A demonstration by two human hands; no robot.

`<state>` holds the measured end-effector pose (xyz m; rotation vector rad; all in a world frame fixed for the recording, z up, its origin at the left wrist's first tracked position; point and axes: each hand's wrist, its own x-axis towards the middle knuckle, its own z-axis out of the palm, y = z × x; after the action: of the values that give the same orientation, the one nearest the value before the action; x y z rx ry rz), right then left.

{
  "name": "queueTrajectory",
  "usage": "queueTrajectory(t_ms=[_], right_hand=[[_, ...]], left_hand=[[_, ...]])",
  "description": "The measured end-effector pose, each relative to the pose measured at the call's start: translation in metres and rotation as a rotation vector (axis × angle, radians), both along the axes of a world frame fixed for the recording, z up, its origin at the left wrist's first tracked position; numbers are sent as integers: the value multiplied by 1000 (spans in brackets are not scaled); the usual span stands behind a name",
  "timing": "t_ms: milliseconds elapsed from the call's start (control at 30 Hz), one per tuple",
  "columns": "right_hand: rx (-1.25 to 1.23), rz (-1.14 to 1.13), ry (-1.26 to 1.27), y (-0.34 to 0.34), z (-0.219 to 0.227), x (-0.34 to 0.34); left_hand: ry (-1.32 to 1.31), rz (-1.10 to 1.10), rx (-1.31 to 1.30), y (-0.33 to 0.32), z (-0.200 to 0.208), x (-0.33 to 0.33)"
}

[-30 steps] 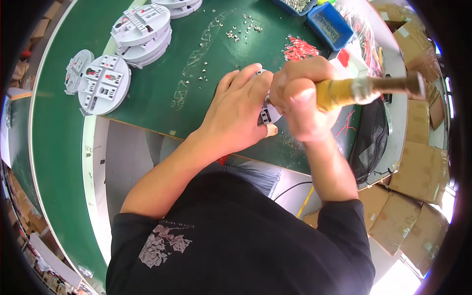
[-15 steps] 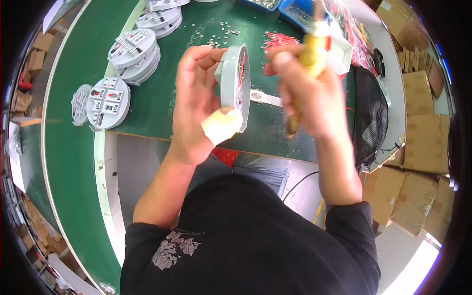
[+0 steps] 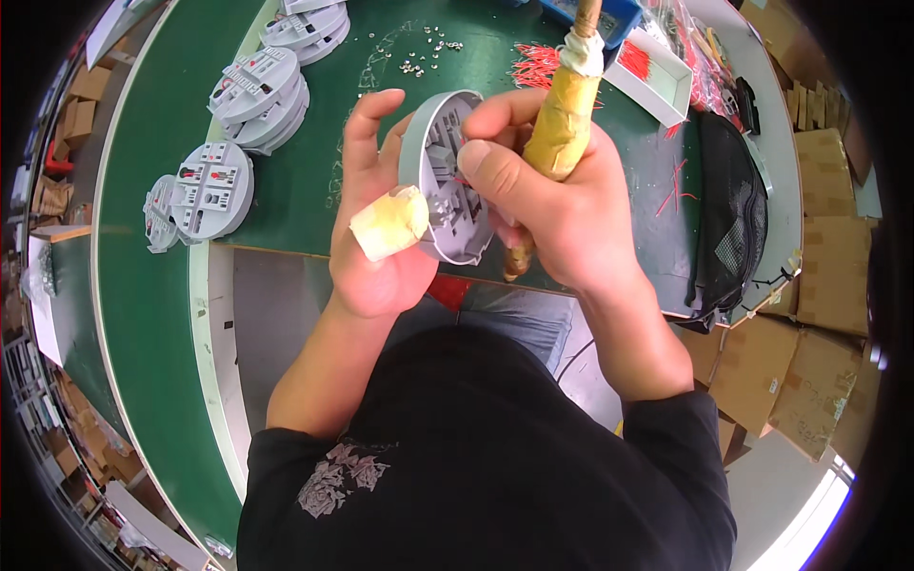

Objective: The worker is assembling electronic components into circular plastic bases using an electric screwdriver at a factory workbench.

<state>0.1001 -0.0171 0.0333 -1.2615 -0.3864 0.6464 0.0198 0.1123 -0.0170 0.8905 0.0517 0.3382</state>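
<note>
My left hand (image 3: 369, 283) grips a round grey plastic housing (image 3: 440, 157), tilted on edge with its slotted inner side turned toward the right. Yellowish tape wraps the left thumb. In my right hand (image 3: 576, 219) is a slim tool with a yellow-wrapped handle (image 3: 560, 128); a white band and a brown end stick out above, and its lower tip shows beneath the hand. What kind of tool it is I cannot make out. The right thumb and forefinger pinch together at the housing's open side, by a bit of red wire; their tips hide the exact contact.
Stacked grey housings (image 3: 217, 195) line the bench's left. Small metal pieces (image 3: 414, 68) and a bunch of red wires (image 3: 533, 68) lie at the back. A white box (image 3: 674, 88) holding red wires, a blue tray (image 3: 624, 21) and a black mesh bag (image 3: 728, 214) stand to the right.
My right hand has moved left to the housing, bringing the tool along. The housing has turned, so its inside faces me more. Loose red wires on the right are now uncovered.
</note>
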Motion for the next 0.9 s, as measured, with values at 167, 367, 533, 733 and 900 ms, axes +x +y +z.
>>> queueTrajectory(t_ms=[167,367,533,733,900], right_hand=[[-179,-58,-311,0,-2,-10],[-180,-53,-423,-3,1,-14],[-220,-74,-525,-3,-1,-15],[-181,-92,-402,-1,3,-10],[-249,-217,-408,5,4,-19]], left_hand=[[-9,24,-1,8,-1,-3],[-132,-90,-109,10,-3,-6],[-141,-51,-128,6,-1,-9],[-106,-28,115,13,1,-11],[-108,-18,30,9,5,-12]])
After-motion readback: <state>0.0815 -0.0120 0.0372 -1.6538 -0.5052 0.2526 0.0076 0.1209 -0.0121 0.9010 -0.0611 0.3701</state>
